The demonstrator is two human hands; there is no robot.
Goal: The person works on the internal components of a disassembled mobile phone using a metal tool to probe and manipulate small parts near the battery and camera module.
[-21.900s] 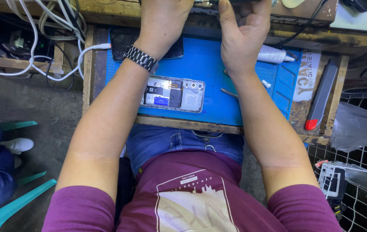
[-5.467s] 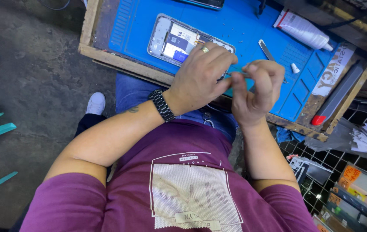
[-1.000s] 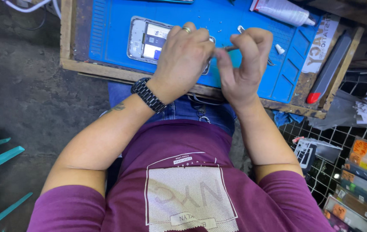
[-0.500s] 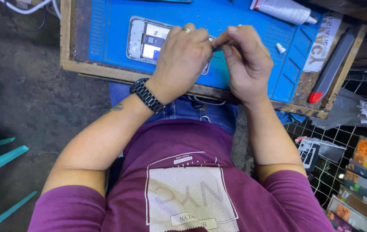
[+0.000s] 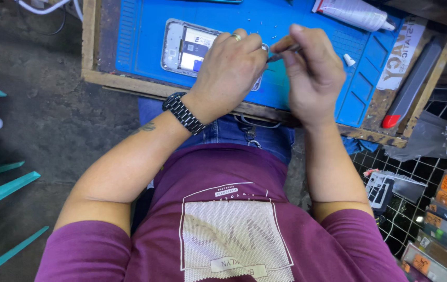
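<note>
The left hand (image 5: 231, 70) lies palm down over the near right end of an opened phone (image 5: 189, 47), fingers curled on its edge, a ring on one finger and a dark link-band watch (image 5: 183, 113) at the wrist. The phone is a flat rounded rectangle with its back off, showing a pale metal frame and small blue and white parts inside. It rests on a smooth blue mat (image 5: 145, 31) with moulded ridges and shallow compartments along its right side, laid on a worn wooden desk (image 5: 88, 42). The right hand (image 5: 312, 73) is just right of the left hand, thumb and fingers pinched shut on a thin metal tool (image 5: 278, 52) whose tip points toward the phone's right end. Far right on the mat lies a white tube (image 5: 351, 11) with a tapered nozzle, and a small white cap (image 5: 349, 60) sits apart from it. A long grey bar with a red end (image 5: 409, 89) lies along the desk's right edge. Below right, a wire rack (image 5: 417, 209) holds small packets
</note>
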